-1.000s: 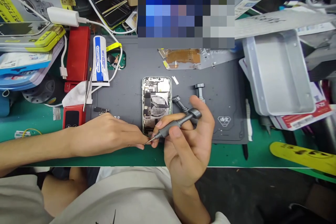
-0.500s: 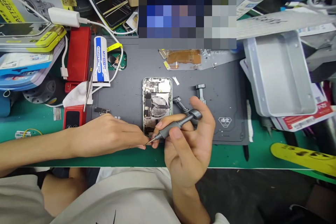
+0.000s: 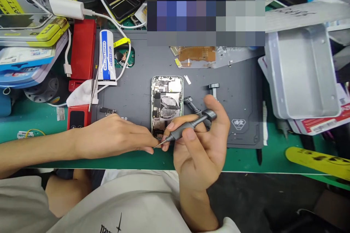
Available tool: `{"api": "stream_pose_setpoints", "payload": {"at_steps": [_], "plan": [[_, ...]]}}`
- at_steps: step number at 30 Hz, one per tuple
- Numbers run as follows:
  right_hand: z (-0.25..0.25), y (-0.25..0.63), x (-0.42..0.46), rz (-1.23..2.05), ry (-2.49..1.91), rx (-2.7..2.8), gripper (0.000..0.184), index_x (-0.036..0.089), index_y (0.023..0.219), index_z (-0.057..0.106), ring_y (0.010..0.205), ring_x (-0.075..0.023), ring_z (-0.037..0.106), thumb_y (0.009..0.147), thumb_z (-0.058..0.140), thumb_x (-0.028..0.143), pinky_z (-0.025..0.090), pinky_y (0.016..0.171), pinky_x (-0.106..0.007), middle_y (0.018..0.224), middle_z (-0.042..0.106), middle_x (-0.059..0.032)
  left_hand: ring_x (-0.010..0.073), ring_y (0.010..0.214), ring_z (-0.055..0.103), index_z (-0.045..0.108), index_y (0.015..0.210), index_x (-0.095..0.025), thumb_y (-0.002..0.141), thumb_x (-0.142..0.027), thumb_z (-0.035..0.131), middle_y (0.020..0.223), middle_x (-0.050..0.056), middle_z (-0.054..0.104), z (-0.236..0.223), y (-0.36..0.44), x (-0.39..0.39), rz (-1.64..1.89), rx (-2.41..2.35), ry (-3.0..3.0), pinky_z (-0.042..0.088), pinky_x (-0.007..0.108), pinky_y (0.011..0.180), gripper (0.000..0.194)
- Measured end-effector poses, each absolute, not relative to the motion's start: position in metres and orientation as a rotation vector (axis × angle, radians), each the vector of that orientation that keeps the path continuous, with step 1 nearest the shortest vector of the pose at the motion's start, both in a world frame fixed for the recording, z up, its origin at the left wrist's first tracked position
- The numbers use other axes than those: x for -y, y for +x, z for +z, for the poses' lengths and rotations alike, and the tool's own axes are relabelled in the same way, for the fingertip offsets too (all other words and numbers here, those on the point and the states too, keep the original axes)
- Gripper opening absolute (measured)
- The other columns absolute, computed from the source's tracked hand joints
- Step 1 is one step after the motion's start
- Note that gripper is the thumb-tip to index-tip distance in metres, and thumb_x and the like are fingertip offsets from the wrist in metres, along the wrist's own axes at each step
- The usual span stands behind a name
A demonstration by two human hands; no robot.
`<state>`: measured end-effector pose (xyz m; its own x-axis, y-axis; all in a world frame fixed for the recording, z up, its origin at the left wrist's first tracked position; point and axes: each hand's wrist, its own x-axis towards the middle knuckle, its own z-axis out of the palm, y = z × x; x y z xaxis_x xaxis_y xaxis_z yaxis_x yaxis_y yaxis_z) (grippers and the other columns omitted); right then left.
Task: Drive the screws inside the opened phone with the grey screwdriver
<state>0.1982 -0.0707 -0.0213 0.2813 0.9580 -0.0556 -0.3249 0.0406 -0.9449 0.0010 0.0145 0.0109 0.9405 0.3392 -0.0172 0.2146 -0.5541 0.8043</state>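
An opened phone (image 3: pixel 167 103) lies face down on a dark grey work mat (image 3: pixel 235 91), its inner parts exposed. My right hand (image 3: pixel 201 145) is closed around a grey precision screwdriver (image 3: pixel 188 125), whose thin tip points left at the phone's near end. My left hand (image 3: pixel 115 136) rests on the mat to the left, fingers pinched together right at the screwdriver tip; what they pinch is too small to make out. Two more grey screwdrivers (image 3: pixel 193 106) lie on the mat just beyond my right hand.
A white and blue glue tube (image 3: pixel 106 58), tweezers (image 3: pixel 93 89), a red box (image 3: pixel 82 52) and a white charger cable (image 3: pixel 65 7) sit at the left. A grey metal tray (image 3: pixel 300 72) stands at the right. A yellow tool (image 3: pixel 317 158) lies near the green table's edge.
The view has shifted slightly down and left, so everything sits a little higher and to the right. Both hands keep the same pose at the phone's near end.
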Motion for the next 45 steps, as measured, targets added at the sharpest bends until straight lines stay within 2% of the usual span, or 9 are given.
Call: {"api": "stream_pose_setpoints", "payload": {"at_steps": [6,14,23,26,31,36,45], "plan": [[-0.0220,0.1974,0.0710,1.132,-1.103,0.774,0.050,0.035,0.149,0.053,0.061,-0.0130,0.067,0.102,0.062,0.021,0.058,0.045,-0.022,0.088,0.072,0.0019,0.0116,0.101,0.077,0.073,0.120,-0.019,0.116,-0.027,0.045,0.118,0.002,0.081,0.0081,-0.0006,-0.0134,0.157,-0.404,2.189,0.054,0.018,0.082,0.030],[-0.0228,0.1964,0.0706,1.150,-1.070,0.765,0.048,0.035,0.148,0.053,0.058,-0.0112,0.067,0.103,0.061,0.021,0.061,0.047,-0.023,0.090,0.073,0.0023,0.0109,0.096,0.078,0.074,0.110,-0.018,0.117,-0.025,0.043,0.113,0.000,0.082,0.0069,-0.0012,-0.0119,0.257,-0.404,2.252,0.050,0.021,0.069,0.032],[-0.0213,0.1971,0.0716,1.154,-1.132,0.773,0.048,0.038,0.148,0.052,0.055,-0.0124,0.064,0.103,0.061,0.025,0.058,0.044,-0.025,0.088,0.072,0.0015,0.0116,0.100,0.078,0.073,0.117,-0.018,0.116,-0.025,0.045,0.117,0.001,0.081,0.0097,-0.0010,-0.0131,0.215,-0.396,2.232,0.051,0.021,0.072,0.029],[-0.0207,0.1967,0.0713,1.171,-1.110,0.739,0.047,0.038,0.147,0.054,0.057,-0.0133,0.065,0.102,0.063,0.025,0.058,0.043,-0.025,0.088,0.073,0.0010,0.0119,0.098,0.078,0.073,0.116,-0.017,0.116,-0.027,0.046,0.114,0.002,0.081,0.0088,0.0005,-0.0129,0.223,-0.393,2.230,0.051,0.019,0.073,0.028],[-0.0212,0.1964,0.0716,1.174,-1.112,0.739,0.048,0.040,0.147,0.055,0.057,-0.0138,0.065,0.102,0.064,0.026,0.058,0.044,-0.026,0.087,0.072,0.0007,0.0125,0.091,0.077,0.072,0.117,-0.016,0.113,-0.036,0.052,0.107,0.004,0.080,0.0053,0.0016,-0.0110,0.222,-0.404,2.280,0.048,0.021,0.065,0.028],[-0.0228,0.1964,0.0721,1.137,-1.150,0.803,0.049,0.040,0.149,0.052,0.054,-0.0131,0.063,0.103,0.061,0.026,0.057,0.043,-0.025,0.087,0.071,0.0007,0.0124,0.089,0.076,0.071,0.116,-0.016,0.114,-0.041,0.048,0.105,0.004,0.079,0.0063,0.0001,-0.0103,0.182,-0.395,2.288,0.050,0.021,0.070,0.034],[-0.0247,0.1951,0.0718,1.073,-1.194,0.881,0.051,0.039,0.152,0.049,0.051,-0.0131,0.062,0.104,0.058,0.027,0.058,0.042,-0.027,0.086,0.070,0.0003,0.0117,0.091,0.075,0.069,0.117,-0.018,0.114,-0.045,0.047,0.108,0.003,0.079,0.0065,-0.0006,-0.0106,0.166,-0.417,2.244,0.047,0.023,0.069,0.035]]}}
